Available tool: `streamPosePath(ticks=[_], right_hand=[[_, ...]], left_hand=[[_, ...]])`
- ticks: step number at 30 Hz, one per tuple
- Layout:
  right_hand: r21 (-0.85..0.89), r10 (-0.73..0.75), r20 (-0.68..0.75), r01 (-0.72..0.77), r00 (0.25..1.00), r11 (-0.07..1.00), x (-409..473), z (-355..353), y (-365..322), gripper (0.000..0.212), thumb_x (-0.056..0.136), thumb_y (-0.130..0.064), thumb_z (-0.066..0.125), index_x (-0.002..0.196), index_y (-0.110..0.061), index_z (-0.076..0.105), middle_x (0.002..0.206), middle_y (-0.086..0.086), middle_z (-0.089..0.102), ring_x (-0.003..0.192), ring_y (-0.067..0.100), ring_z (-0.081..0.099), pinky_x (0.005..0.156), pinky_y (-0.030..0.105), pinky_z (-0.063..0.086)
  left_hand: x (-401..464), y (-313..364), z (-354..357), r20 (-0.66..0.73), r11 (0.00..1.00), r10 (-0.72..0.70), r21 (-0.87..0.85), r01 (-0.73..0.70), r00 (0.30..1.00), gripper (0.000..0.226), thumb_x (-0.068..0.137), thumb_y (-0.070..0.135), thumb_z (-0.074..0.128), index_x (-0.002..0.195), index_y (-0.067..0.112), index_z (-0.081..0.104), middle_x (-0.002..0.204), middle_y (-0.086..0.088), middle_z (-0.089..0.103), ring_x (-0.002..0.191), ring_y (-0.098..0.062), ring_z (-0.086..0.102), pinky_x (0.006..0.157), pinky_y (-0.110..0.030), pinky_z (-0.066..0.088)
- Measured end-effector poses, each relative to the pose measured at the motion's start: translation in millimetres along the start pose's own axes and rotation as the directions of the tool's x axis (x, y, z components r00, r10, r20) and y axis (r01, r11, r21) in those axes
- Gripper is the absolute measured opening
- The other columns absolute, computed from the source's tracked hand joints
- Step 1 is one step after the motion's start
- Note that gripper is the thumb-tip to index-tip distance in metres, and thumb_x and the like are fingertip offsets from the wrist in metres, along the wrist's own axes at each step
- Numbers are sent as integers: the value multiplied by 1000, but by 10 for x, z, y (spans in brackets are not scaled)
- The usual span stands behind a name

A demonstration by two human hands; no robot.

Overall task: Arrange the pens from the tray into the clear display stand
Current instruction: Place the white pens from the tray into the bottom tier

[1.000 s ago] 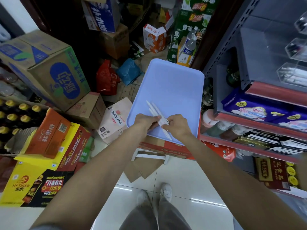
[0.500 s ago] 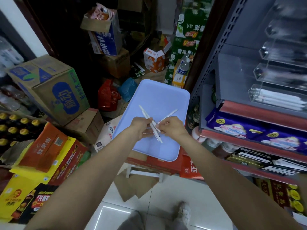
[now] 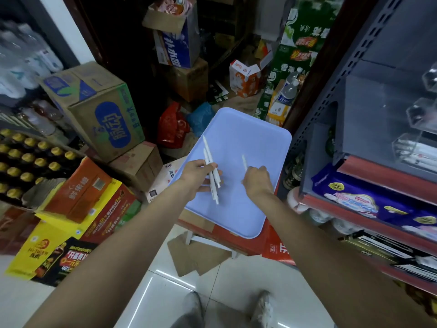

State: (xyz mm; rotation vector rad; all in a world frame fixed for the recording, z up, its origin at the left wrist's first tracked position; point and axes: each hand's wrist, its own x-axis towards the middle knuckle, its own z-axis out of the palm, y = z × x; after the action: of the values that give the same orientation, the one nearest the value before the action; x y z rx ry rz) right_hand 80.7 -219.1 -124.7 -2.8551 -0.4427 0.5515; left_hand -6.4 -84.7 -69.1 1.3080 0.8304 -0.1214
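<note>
A pale blue tray (image 3: 255,143) lies on a red box over a small white stool. Above its near half, my left hand (image 3: 197,175) is shut on two white pens (image 3: 211,172) that point away from me. My right hand (image 3: 256,181) is shut on a single white pen (image 3: 244,161), whose tip sticks up out of the fist. The clear display stand (image 3: 418,129) sits on the grey shelf at the right; its lowest tier holds several white pens, and its upper tiers run out of view.
A metal shelving unit (image 3: 331,95) with red-edged shelves of packaged goods stands at the right. Cardboard cartons (image 3: 99,110), drink boxes and bottles crowd the left and the back. White floor tiles and my shoes show below.
My hands have drawn apart: the right hand took one pen out of the bundle and moved right with it, while the left kept two. The view tilted upward.
</note>
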Motion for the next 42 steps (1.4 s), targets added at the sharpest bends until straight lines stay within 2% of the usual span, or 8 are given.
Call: streamPosePath(ticks=[6,11,16,22,25,29,35,42], right_hand=[[352,31,124,-73,992,933,-142,-187,-57,34,88,-3,54,119,-2,40,103,17,50,89,32,56,67,34,45],[878,-89,70,-19,994,478,-487,-790,11,18,91,0,53,109,-3,57,94,12,58,81,23,62,79,35,54],[965,5,-149,145,989,221,-734,-1471,466,7,88,-3,61,85,-8,58,86,11,68,77,16,68,73,25,57],[947,152,-320,312,935,74,-1007,-2080,1296,16,86,4,60,86,-11,55,78,9,65,63,8,67,65,18,57],[926,226,-374,374,899,44,-1114,-2261,1840,25,85,4,62,96,-15,50,80,8,67,63,13,68,62,20,56],[887,270,-461,434,845,157,-1237,-2446,2628,26,83,4,64,95,-17,56,73,6,65,60,11,65,64,20,55],[558,103,-541,265,835,786,-1361,-2653,3610,4,80,-13,72,83,-16,73,81,-13,68,76,-4,61,80,15,47],[243,13,-555,146,832,959,-1322,-2803,4134,13,84,-15,68,93,-8,74,94,-1,70,85,12,60,72,2,38]], left_hand=[[-58,15,21,-11,999,30,23,-30,999,20,100,10,37,104,0,54,78,-7,60,65,-21,58,69,-31,52],[-186,224,293,89,918,232,310,-248,969,17,96,20,47,90,8,57,69,2,47,52,-12,38,48,-19,33],[-453,602,875,232,793,500,266,-549,834,22,82,20,70,80,1,59,59,2,44,41,-1,39,43,-9,29],[-722,907,1824,386,726,538,238,-645,749,11,82,18,70,77,13,62,70,2,52,67,-8,50,52,-10,36],[-809,967,2318,456,676,522,294,-676,721,17,83,18,70,70,16,59,62,2,44,57,-8,42,53,-18,32],[-848,972,2900,452,609,573,323,-724,684,17,78,21,75,69,12,64,71,-7,56,65,-14,48,64,-33,40],[-934,886,3725,453,604,578,321,-730,678,12,74,22,78,82,19,70,65,3,54,60,-13,46,56,-24,35],[-1009,831,4255,427,570,609,351,-743,668,18,77,23,76,93,21,70,63,5,54,53,-8,44,49,-17,32]])
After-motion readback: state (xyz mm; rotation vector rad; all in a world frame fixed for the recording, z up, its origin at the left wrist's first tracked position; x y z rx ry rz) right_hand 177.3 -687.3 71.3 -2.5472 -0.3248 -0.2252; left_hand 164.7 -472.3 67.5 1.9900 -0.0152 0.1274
